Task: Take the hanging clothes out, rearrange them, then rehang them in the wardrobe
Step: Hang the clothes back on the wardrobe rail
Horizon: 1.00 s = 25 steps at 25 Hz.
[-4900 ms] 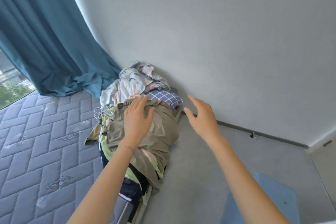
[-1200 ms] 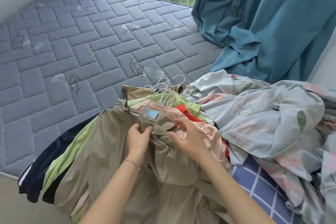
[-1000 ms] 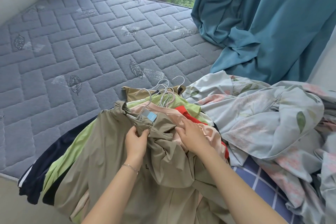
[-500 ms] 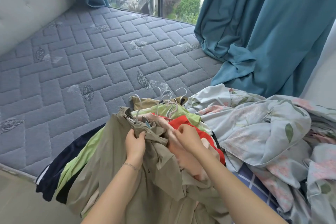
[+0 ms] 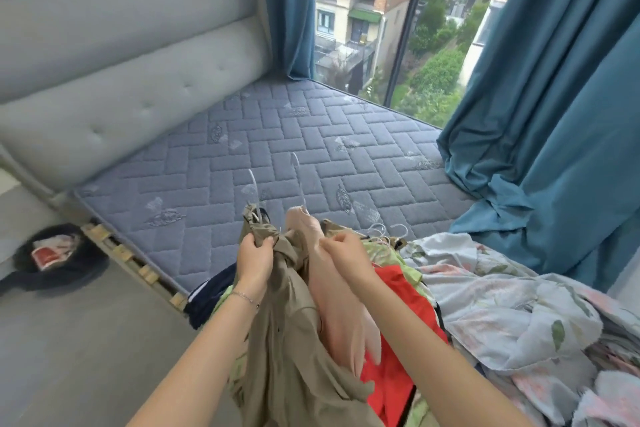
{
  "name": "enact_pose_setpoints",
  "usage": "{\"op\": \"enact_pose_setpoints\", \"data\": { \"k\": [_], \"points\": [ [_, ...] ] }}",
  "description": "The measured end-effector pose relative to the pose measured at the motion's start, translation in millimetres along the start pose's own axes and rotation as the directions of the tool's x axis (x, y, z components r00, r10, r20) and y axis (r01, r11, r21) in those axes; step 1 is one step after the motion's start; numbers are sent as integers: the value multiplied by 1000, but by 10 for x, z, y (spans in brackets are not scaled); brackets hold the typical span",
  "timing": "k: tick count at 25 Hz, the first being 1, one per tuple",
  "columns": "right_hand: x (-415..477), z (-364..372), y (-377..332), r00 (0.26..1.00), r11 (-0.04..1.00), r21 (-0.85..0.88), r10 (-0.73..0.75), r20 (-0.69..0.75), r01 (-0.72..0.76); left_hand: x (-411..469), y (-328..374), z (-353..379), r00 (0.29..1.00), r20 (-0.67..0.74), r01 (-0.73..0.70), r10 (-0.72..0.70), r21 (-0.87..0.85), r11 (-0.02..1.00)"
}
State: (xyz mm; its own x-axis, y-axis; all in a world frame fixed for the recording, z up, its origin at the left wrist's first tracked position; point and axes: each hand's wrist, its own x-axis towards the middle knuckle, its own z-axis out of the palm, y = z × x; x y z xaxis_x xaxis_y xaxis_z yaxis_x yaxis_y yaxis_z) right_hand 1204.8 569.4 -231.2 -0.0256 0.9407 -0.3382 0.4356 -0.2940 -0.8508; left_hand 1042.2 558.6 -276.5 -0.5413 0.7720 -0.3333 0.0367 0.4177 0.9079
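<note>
The khaki shirt (image 5: 287, 340) and pink top (image 5: 332, 305) hung raised over the pile (image 5: 398, 291) at the mattress's (image 5: 311, 149) near edge. The left hand (image 5: 254, 258) gripped the shirt's collar and the right hand (image 5: 343, 253) pinched the top's neck. This looked like the sorting step; the next move called for lifting both clear without snagging hangers (image 5: 298, 180).

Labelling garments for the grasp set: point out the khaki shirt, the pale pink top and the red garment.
khaki shirt (image 5: 287, 340): head view, mid front panel.
pale pink top (image 5: 332, 319): head view, mid body.
red garment (image 5: 384, 392): head view, patch below pink hem.
</note>
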Motion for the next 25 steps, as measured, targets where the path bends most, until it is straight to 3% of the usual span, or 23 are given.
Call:
{"op": "enact_pose_setpoints", "data": {
  "k": [5,13,25],
  "points": [
    [-507,570,-993,982,986,12,-169,78,169,-165,394,-1196,973,-229,-21,1,-88,996],
    [-1341,2098,-2421,877,913,26,-398,269,407,-180,735,-3496,853,-514,-147,93,-66,987],
    [-1945,4518,-3651,706,810,108,-561,433,577,118,580,-6098,697,-703,-261,143,-63,963]
  ]
}}
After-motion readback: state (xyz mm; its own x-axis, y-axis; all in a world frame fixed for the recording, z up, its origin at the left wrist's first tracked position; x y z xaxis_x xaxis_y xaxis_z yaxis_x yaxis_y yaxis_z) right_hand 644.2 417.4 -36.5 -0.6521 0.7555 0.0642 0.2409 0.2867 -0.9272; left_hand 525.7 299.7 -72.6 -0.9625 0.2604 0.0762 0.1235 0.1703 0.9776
